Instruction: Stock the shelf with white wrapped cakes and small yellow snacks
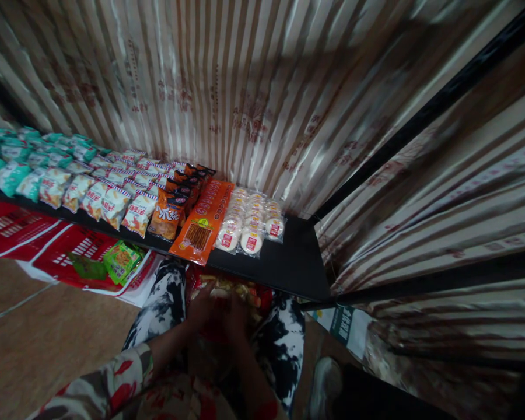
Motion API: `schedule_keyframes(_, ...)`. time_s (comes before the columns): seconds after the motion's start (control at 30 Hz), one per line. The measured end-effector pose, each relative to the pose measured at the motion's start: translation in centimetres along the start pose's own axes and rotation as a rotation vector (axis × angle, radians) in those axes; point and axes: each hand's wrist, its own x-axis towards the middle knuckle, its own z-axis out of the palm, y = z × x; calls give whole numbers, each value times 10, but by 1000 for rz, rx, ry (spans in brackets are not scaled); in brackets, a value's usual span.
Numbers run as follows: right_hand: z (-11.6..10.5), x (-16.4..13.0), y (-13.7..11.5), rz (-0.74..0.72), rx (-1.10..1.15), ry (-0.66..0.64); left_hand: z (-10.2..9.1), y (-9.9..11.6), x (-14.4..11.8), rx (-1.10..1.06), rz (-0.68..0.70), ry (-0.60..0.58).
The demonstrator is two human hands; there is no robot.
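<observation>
Black shelf (289, 265), low, set against a striped curtain. Its surface carried snack packets in rows running front to back: teal packets (9, 166) at the left end; white-and-red packets (109, 201) next; orange packets (168, 213); one long orange pack (205, 219); round white cakes in clear wrap (249, 221). The right end lay bare. Brown floor (39, 344) below held red sheets (9, 224) and green packets (120, 261).
</observation>
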Motion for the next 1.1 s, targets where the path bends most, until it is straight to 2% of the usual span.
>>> schedule_keyframes(0.13,-7,-1,-4,-74,-1,-33,-3,8,-1,128,73,-42)
schedule_keyframes(0.4,-27,0,0,-94,80,-56,-16,27,1,238,234,-109)
schedule_keyframes(0.6,-52,0,-1,-63,183,-76,-29,51,-4,308,178,-137)
schedule_keyframes(0.87,-78,1,1,-73,271,-161,-36,66,-5,204,164,-89)
schedule_keyframes(1.1,-92,3,6,-98,433,-118,-33,79,-2,-94,144,-13)
